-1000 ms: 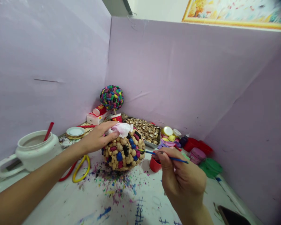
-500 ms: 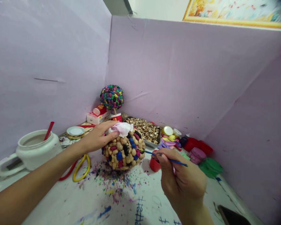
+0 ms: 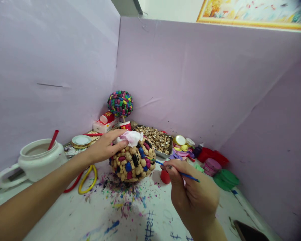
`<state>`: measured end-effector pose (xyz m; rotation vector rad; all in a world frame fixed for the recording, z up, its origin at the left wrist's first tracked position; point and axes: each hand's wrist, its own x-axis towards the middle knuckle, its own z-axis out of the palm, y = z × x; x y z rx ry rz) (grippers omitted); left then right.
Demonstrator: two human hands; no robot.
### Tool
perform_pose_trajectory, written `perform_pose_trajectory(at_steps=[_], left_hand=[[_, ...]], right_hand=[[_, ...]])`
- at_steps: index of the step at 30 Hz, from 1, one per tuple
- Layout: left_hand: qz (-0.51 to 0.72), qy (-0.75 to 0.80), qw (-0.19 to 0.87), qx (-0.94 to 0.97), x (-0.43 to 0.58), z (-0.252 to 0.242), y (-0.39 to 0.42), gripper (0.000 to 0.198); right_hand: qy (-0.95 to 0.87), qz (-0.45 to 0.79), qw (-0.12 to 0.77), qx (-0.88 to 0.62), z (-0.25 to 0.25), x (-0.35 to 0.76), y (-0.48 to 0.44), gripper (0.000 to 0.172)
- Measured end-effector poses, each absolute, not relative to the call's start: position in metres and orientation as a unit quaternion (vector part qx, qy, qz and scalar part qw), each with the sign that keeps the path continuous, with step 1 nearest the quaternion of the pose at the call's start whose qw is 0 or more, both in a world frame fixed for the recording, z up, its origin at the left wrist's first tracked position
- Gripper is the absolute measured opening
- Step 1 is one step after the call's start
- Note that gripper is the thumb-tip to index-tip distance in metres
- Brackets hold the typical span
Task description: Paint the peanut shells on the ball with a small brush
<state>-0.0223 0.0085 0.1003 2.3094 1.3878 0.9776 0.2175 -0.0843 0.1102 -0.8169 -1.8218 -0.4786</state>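
Note:
A ball covered in peanut shells (image 3: 131, 164), some painted blue, black and magenta and the others plain tan, rests on the white tabletop. On its upper left side lies my left hand (image 3: 108, 144), its fingers pressing a crumpled white tissue (image 3: 131, 137) with pinkish stains onto the shells. Pinched in my right hand (image 3: 190, 187) is a thin blue paintbrush (image 3: 187, 175); its tip meets the right side of the ball near a magenta shell. Behind my right fingers stands a small red cup (image 3: 165, 177), partly hidden.
Farther back are a fully painted ball (image 3: 120, 103) on a stick and a metal tray of shell pieces (image 3: 171, 147). A white mug (image 3: 42, 167), yellow-handled scissors (image 3: 87, 187) and a jar lid (image 3: 81, 140) lie left. Red tubs (image 3: 213, 155) and a green tub (image 3: 225, 179) stand right; a dark phone-like object (image 3: 249, 231) lies nearer.
The brush tip has moved slightly up and left along the ball, my right hand shifting a little with it. My left hand, the tissue and the ball look unchanged.

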Motion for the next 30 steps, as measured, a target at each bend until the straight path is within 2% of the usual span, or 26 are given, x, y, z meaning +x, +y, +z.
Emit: perform_pose_trajectory(at_steps=[30], left_hand=[[0.340, 0.477, 0.131, 0.800, -0.0233, 0.0990, 0.0102, 0.062]], right_hand=[[-0.758, -0.212, 0.521, -0.330, 0.1103, 0.2165, -0.0826, 0.020]])
